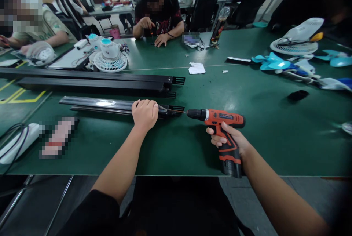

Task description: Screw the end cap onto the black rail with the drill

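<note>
My right hand (pixel 229 138) grips a red and black cordless drill (pixel 224 117) by its handle. The drill points left, and its thin bit reaches the slotted end (pixel 176 109) of a long black bar (pixel 101 103) lying on the green table. Whether the bit sits in a screw there is too small to tell. Over the bar, near that slotted end, my left hand (pixel 145 114) is closed with its fingers wrapped across the top. Behind this bar lie longer black bars (pixel 96 83) with similar slotted ends.
White fan parts (pixel 110 56) stand at the back left; blue fan blades (pixel 271 61) lie at the right. Paper scraps (pixel 196 68) and a small black piece (pixel 298 95) rest on the table (pixel 176 155). A power strip (pixel 20 143) with cable lies left. A person (pixel 158 12) works opposite.
</note>
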`<state>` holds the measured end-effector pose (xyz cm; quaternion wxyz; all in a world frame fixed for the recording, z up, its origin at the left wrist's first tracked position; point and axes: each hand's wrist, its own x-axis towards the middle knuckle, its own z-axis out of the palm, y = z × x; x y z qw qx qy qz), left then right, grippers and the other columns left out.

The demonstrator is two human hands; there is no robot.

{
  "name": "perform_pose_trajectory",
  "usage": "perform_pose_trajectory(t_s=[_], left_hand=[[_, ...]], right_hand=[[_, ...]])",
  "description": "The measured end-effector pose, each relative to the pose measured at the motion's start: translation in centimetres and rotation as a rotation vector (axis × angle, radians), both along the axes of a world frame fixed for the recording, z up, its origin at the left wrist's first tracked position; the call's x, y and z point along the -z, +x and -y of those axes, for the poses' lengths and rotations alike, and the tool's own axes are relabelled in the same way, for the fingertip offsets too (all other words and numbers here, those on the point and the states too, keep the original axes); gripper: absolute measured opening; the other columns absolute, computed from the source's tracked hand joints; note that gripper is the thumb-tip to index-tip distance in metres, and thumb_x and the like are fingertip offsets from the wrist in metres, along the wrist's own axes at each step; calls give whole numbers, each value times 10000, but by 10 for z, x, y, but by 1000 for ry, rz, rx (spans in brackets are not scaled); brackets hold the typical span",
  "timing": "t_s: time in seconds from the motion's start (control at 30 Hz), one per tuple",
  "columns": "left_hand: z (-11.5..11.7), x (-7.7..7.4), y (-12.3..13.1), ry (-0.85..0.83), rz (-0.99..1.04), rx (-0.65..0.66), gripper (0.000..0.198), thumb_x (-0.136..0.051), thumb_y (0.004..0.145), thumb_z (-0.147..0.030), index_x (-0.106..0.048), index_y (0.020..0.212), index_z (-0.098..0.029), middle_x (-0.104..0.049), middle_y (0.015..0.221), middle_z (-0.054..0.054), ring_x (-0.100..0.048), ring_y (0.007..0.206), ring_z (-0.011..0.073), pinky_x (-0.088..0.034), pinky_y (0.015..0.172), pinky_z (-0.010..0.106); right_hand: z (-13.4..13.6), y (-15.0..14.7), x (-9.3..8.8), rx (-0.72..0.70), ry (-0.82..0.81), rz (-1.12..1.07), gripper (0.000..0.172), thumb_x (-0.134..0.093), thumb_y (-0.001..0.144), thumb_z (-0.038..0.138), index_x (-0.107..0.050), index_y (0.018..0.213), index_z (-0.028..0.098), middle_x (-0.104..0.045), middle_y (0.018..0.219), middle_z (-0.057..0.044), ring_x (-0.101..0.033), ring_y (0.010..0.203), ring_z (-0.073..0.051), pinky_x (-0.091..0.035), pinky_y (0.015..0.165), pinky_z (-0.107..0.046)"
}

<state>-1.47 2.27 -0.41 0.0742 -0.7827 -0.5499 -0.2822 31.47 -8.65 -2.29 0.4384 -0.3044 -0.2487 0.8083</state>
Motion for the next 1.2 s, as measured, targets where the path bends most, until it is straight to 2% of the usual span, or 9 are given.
perform_pose_trajectory(t_s=[0.47,1.03,1.2], left_hand=[[-1,0,-1,-12,2,2,447,-318,1062,-328,-747,967,-244,-780,1010,60,-686,1003,268,-354,1109,454],[0,-1,0,-18,0,-5,436,-329,1054,-328,-747,957,-249,-783,1008,64,-686,1007,276,-360,1090,460],[0,0,0,-10,-4,-8,436,-329,1053,-327,-747,956,-252,-783,1002,61,-685,1000,273,-363,1087,458]], right_hand=[[0,0,-1,-12,-5,12,381,-820,834,496,-630,942,183,-512,686,30,-291,502,-72,-465,501,-207],[1,1,-1,-10,4,34,326,-766,879,478,-613,949,199,-562,744,2,-321,498,-81,-481,502,-235],[-1,2,0,-19,10,30,333,-769,874,482,-614,937,195,-549,729,7,-284,492,-78,-479,495,-236]])
